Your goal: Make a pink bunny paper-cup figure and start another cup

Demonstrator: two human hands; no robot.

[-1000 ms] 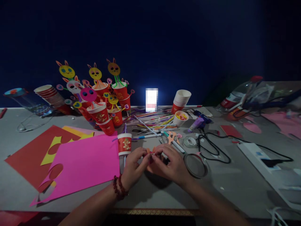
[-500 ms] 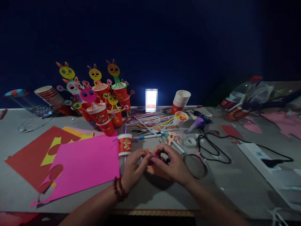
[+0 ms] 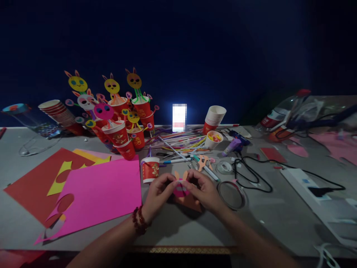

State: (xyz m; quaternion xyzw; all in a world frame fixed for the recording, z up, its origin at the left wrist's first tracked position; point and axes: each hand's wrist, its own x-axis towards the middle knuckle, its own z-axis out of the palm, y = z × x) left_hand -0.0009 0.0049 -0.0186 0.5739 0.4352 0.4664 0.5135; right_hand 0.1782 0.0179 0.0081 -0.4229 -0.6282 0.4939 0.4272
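Dark blue wall behind grey desk; bright object near wall is pixelated, not recognisable. Left hand and right hand both pinch pink paper disc by its upper edge, above orange paper, near front middle of desk. Fingers partly hide disc; pale marks unclear. Two orange ears point away from person, their long axes likewise. Forearms cut off below.

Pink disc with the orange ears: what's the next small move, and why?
I'd probably squeeze the bases of the orange ears firmly against the pink disc. The left hand and right hand already pinch the disc near its top edge, where the ears stand up. Whether the ears are fully stuck can't be seen, so a squeeze seems sensible.
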